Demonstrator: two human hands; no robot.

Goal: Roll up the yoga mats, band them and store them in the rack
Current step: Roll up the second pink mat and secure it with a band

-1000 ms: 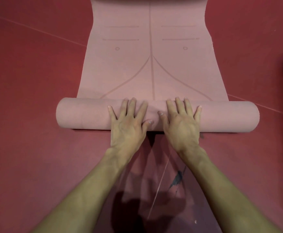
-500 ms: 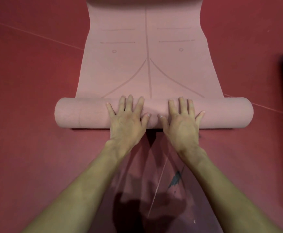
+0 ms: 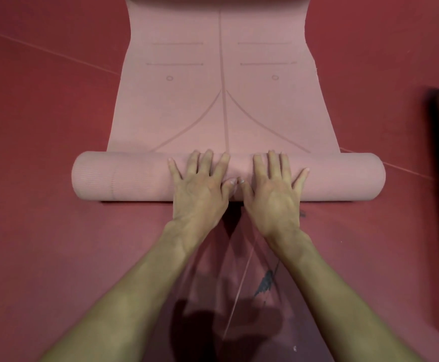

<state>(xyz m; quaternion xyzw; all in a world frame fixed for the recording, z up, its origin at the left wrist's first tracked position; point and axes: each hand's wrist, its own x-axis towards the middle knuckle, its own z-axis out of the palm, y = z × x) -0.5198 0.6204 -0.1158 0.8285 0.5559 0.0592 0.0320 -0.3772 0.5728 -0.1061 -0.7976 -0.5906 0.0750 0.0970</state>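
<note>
While yoga mat (image 3: 187, 105) lies half-rolled | left hand (image 3: 200, 189) flat, fingers spread, on roll (image 3: 124, 176) | right hand (image 3: 273, 192) likewise

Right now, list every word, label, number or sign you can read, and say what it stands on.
No readable text anywhere.
Yoga mat: only printed guide lines and two small circles, no letters or numbers.
Floor: a dark smudge, not legible as writing.
</note>
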